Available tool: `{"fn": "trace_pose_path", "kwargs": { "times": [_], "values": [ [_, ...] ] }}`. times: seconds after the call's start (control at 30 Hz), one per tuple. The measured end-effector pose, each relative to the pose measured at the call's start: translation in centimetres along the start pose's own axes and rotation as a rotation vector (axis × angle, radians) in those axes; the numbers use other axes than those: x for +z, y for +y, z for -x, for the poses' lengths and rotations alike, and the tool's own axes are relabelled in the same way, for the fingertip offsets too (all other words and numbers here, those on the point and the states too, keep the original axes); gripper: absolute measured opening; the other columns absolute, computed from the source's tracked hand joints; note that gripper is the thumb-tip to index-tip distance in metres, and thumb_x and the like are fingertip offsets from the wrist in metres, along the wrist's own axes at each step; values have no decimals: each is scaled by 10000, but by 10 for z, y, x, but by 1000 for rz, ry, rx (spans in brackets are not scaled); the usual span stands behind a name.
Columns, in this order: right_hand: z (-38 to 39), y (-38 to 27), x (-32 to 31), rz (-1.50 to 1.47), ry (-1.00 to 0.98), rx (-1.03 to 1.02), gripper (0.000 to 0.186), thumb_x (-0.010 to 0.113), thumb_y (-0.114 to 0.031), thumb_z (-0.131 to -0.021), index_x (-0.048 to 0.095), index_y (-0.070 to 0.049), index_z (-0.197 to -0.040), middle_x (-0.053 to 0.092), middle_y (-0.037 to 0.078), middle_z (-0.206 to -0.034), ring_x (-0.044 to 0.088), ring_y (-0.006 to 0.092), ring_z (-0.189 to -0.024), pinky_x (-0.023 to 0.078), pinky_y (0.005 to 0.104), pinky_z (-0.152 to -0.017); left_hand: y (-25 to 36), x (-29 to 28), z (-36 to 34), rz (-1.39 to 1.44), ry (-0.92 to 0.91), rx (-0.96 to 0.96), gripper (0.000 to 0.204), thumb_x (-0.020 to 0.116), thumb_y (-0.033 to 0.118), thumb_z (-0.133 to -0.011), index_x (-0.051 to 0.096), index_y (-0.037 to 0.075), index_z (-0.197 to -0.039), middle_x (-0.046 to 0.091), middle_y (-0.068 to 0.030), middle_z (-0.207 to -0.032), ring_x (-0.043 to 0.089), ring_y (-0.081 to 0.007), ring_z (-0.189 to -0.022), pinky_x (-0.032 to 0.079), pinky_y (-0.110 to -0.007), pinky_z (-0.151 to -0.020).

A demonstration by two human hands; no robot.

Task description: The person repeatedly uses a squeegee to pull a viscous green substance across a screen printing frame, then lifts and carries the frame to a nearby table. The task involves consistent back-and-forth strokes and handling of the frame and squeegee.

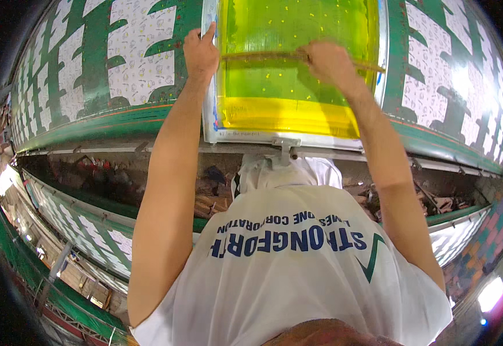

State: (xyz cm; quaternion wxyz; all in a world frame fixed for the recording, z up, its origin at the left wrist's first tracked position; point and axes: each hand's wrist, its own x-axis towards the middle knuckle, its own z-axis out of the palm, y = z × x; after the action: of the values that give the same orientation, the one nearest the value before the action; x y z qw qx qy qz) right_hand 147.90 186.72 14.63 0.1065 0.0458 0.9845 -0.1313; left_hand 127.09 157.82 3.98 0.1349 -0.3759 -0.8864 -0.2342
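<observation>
A printing screen with a yellow-green mesh (274, 86) and a pale metal frame (211, 115) lies on a long green table (147, 122). My left hand (201, 55) is at the frame's upper left side, its index finger stretched along the edge and the others curled against it. A long, thin squeegee (263, 56) spans the mesh crosswise, with my right hand (326, 62) closed around it right of its middle. Brighter yellow ink (280, 115) forms a band along the near end of the mesh.
White printed fabric pieces (139, 57) lie in rows on both sides of the screen. A metal rail (378, 151) runs along the table's near edge, above scraps (211, 205) underneath. Another table with white pieces (78, 219) shows at lower left, beside a metal post (55, 271).
</observation>
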Motion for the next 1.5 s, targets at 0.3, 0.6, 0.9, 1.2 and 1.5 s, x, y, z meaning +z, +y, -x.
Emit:
{"fn": "trace_pose_path", "kwargs": {
  "times": [0.3, 0.6, 0.9, 1.2, 1.5],
  "values": [
    [133, -104, 55, -63, 107, 160, 408, 753, -101, -767, 720, -139, -1172, 711, 76, -1089, 726, 300, -996, 614, 450, -799, -10, 16, -14, -87, 41, 38, 437, 653, 144, -910, 732, 193, -1337, 639, -227, -1140, 623, -413, -1049, 530, -530, -870],
    [140, -105, 45, -79, 24, 121, 400, 662, -44, -819, 739, -141, -1199, 730, 71, -1101, 723, 308, -981, 609, 457, -787, -11, 19, -14, -39, 102, 45, 445, 718, 322, -905, 734, 202, -1333, 633, -228, -1130, 616, -417, -1060, 527, -525, -900],
    [174, -104, 55, -414, 204, 19, 601, 905, -238, -684, 681, -64, -1215, 687, 144, -1140, 676, 371, -1082, 560, 461, -950, -13, 17, -18, -66, 40, 4, 418, 739, 305, -904, 754, 216, -1312, 639, -190, -1089, 620, -381, -1041, 523, -496, -910],
    [199, 4, 62, -485, 538, 247, 536, 833, -209, -833, 650, 10, -1286, 673, 210, -1220, 637, 402, -1136, 521, 460, -991, -7, 8, -19, -99, -98, -119, 397, 719, 267, -951, 738, 206, -1343, 610, -163, -1129, 600, -352, -1068, 500, -455, -949],
    [203, 89, 88, -529, 511, 804, 647, 775, -402, -920, 631, 90, -1314, 642, 323, -1182, 584, 460, -1179, 469, 517, -1044, 2, 3, -18, -120, -70, -101, 399, 711, 247, -961, 729, 196, -1356, 610, -164, -1128, 602, -363, -1075, 506, -463, -943]
  ]
}}
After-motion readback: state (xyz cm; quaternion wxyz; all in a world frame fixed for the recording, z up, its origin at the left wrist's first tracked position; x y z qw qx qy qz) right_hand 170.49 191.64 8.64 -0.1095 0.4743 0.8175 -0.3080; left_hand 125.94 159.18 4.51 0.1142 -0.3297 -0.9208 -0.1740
